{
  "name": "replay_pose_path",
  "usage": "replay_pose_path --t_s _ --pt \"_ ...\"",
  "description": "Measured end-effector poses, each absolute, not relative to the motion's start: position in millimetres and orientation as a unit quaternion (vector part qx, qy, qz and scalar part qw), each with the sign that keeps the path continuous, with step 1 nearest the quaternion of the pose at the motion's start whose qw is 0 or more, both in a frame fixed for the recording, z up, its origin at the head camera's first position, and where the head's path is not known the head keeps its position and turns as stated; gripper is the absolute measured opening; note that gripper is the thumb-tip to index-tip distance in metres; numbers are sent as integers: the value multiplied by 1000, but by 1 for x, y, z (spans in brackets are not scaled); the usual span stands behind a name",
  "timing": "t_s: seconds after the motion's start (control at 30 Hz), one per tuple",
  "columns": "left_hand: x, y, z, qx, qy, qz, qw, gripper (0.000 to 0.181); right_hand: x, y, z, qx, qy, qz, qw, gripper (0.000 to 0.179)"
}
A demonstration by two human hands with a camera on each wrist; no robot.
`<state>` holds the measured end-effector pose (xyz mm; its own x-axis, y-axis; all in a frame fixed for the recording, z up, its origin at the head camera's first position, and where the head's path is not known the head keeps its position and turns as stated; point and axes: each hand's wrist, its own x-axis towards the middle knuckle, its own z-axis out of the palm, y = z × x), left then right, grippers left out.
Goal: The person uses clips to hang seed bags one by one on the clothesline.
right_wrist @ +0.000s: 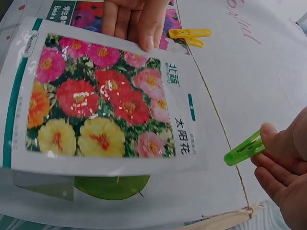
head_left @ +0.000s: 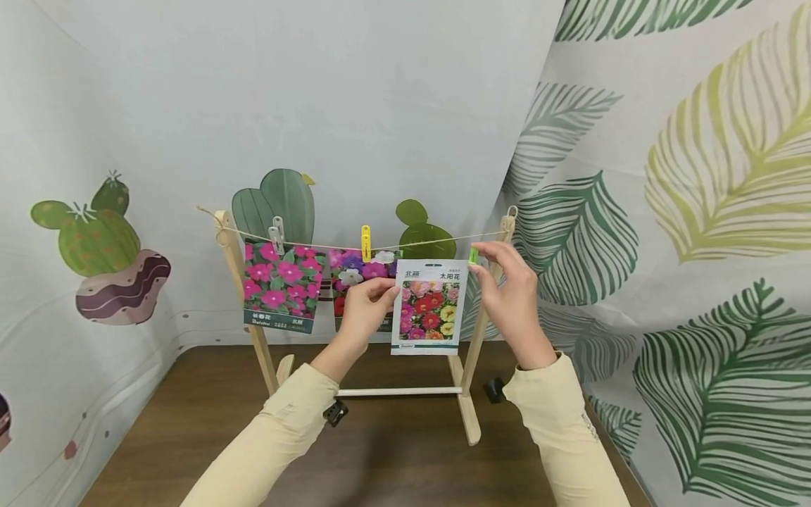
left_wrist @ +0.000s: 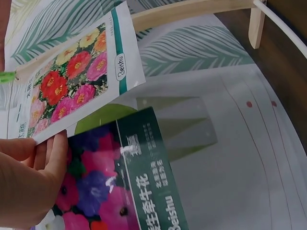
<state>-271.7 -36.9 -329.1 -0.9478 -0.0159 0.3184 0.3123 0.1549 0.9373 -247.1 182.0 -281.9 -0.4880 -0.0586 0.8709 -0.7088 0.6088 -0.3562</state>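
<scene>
A white seed packet (head_left: pixel 429 308) with red, pink and yellow flowers hangs from my left hand (head_left: pixel 365 310), which pinches its left edge between thumb and fingers. My right hand (head_left: pixel 514 296) pinches a green clothespin (right_wrist: pixel 243 149); its tip is at the twine (right_wrist: pixel 216 111), right of the packet and apart from it. Two other seed packets are on the line: a pink-flowered one (head_left: pixel 283 285) under a grey clothespin (head_left: pixel 276 235), and a purple and pink one (left_wrist: pixel 105 182) under a yellow clothespin (head_left: pixel 365 243), partly hidden behind my left hand and the white packet.
The twine runs between two posts of a wooden stand (head_left: pixel 470 415), joined low down by a white rod (head_left: pixel 399 391). It stands on a brown table (head_left: pixel 209 436). Behind hangs a cloth (head_left: pixel 380 105) printed with cacti and leaves.
</scene>
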Motion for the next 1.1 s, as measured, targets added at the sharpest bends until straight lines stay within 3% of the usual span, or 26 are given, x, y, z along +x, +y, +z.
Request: replay_pose_path --t_s 1.1 --pt "-278 -18 -320 -89 -721 -678 111 19 -270 172 -239 259 -768 455 370 19"
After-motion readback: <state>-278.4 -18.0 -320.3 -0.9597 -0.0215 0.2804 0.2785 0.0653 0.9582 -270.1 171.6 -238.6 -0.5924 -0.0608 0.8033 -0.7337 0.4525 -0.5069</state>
